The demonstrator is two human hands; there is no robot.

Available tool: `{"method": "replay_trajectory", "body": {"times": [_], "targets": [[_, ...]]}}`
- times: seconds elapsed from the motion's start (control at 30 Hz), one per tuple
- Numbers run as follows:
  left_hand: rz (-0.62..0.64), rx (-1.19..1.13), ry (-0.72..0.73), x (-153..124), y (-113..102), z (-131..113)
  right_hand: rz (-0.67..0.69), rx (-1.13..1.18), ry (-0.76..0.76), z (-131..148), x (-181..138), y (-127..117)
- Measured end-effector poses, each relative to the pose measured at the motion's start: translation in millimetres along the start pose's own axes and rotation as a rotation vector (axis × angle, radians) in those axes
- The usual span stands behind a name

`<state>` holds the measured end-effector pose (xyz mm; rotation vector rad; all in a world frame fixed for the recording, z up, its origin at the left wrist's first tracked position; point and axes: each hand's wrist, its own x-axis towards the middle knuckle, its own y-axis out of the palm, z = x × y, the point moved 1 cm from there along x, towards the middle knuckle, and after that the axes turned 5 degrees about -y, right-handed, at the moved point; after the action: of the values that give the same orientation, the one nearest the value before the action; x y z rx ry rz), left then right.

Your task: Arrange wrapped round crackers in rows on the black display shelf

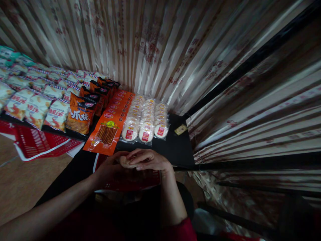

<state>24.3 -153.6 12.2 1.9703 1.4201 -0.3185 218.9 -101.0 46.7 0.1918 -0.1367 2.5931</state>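
Observation:
My left hand (109,168) and my right hand (151,160) meet above a red basket (140,182), just off the front edge of a black shelf. Both have curled fingers, their tips touching around one spot. Dim light and the fingers hide what they hold, if anything. Just beyond them, rice crackers in clear wrappers with red labels (146,132) stand in three rows. Left of these, a long orange snack packet (106,134) lies flat, its window showing brown sticks; its near end hangs over the shelf edge.
Orange-and-black snack bags (80,113) and many white snack bags (56,115) fill the left of the black shelf (173,147); green bags (23,59) stand farther off. A small yellowish packet (181,129) lies right. Pleated printed curtain (150,43) and a black bar (230,78) bound the shelf. Another red basket (42,142) sits left.

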Motion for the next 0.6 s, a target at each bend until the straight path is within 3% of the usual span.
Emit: {"method": "replay_trajectory", "body": {"times": [0.27, 0.47, 0.6], "targets": [[0.062, -0.224, -0.031, 0.0, 0.4, -13.8, -0.042, -0.065, -0.035, 7.6, -3.7, -1.8], [-0.074, -0.116, 0.027, 1.2, 9.8, -27.3, -0.120, -0.049, -0.007, 4.6, -9.0, -6.2], [-0.116, -0.105, 0.066, 7.4, 12.0, -28.1, -0.263, -0.093, 0.018, 3.2, -15.4, -10.5]]}}
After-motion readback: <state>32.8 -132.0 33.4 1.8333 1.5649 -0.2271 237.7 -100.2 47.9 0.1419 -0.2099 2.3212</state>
